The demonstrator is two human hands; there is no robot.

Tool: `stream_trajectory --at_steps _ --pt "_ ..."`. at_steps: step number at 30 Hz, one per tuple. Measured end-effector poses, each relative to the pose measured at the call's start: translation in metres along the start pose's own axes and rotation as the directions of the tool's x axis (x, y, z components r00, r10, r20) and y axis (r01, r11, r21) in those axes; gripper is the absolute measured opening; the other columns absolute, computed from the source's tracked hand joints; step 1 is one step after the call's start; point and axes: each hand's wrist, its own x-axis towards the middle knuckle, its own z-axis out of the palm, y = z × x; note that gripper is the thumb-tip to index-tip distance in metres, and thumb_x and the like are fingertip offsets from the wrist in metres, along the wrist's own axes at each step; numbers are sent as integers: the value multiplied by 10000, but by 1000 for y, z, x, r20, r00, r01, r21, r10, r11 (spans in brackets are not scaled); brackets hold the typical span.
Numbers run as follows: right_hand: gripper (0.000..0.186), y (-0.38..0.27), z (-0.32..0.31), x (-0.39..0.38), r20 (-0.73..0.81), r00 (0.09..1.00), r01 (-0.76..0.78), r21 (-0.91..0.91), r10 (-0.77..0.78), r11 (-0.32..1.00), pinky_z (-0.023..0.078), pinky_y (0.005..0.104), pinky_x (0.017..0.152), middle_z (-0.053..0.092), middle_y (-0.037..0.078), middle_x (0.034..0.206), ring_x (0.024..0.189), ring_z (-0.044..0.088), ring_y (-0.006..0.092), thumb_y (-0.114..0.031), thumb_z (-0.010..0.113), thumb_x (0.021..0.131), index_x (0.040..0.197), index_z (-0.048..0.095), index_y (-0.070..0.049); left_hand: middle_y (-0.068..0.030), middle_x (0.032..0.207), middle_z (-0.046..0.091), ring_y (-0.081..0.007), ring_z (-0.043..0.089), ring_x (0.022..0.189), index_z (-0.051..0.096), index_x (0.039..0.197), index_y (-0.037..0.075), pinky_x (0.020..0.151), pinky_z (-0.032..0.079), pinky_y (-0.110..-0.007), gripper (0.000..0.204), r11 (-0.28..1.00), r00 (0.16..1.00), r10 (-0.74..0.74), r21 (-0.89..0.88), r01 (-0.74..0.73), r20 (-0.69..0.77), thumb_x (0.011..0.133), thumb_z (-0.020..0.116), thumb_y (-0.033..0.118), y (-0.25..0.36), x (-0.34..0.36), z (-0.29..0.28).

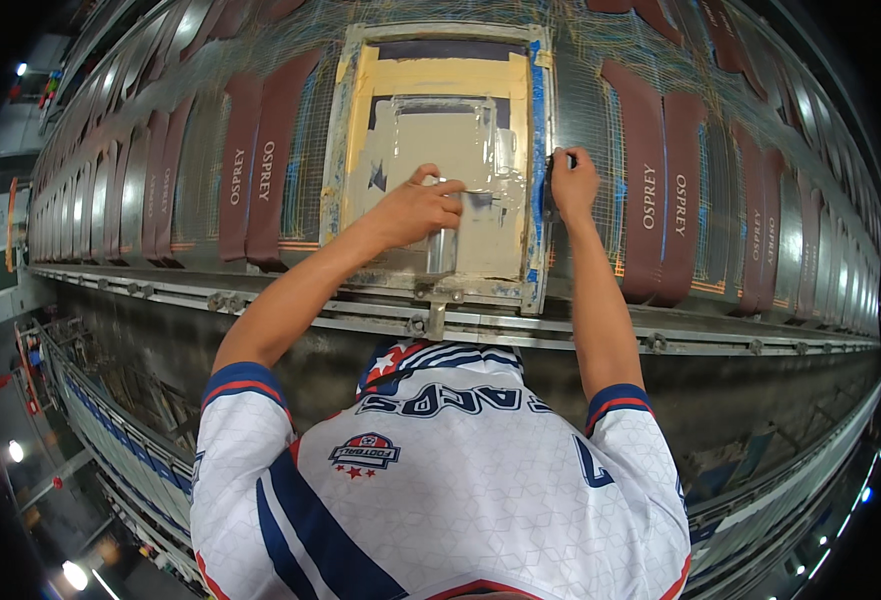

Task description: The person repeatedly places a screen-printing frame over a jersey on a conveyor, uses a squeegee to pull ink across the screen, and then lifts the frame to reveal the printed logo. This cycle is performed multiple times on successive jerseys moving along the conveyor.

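Note:
My left hand is closed on a silvery metal squeegee standing lengthwise over the pale printing screen. The screen has a metal frame, with yellow tape along its inner edges and blue tape down its right side. Pale grey paste and dark smudges show on the mesh around my left hand. My right hand has its fingers curled at the frame's right edge, on a small dark part that is mostly hidden by the fingers.
Maroon fabric pieces with pale lettering lie in rows along the long printing table on both sides of the frame. A metal rail with clamps runs along the near edge. More racks stand below and to the left.

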Motion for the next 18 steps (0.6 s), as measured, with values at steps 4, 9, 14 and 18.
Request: stream_trajectory --at_steps 4,9,14,18 --pt "256 -2 0 0 4 1000 -8 -43 8 999 513 469 751 704 218 871 810 685 420 -300 670 916 962 686 -49 -16 896 726 -246 680 997 717 872 155 922 465 -455 86 892 891 -453 3 453 42 792 727 188 21 -50 -23" --pt "272 5 -2 4 41 999 -28 -16 28 999 513 456 775 716 202 899 837 691 407 -305 667 925 977 688 -38 -183 793 713 -418 697 775 714 895 55 721 539 -522 320 303 300 -953 -118 946 -45 802 702 361 51 -69 -25" --pt "280 1 0 5 74 996 -54 -33 56 998 507 459 793 721 195 927 847 687 397 -304 667 928 988 687 -31 -225 842 719 -428 707 836 717 922 37 758 546 -527 316 25 5 -992 -158 987 -126 822 696 337 55 -68 -2" --pt "269 -2 -5 8 84 992 -95 -45 99 994 504 462 788 716 197 921 822 676 394 -293 677 922 972 690 -28 -218 853 721 -432 704 830 708 946 40 754 543 -534 298 95 77 -992 -205 974 -98 826 724 312 81 -34 9"
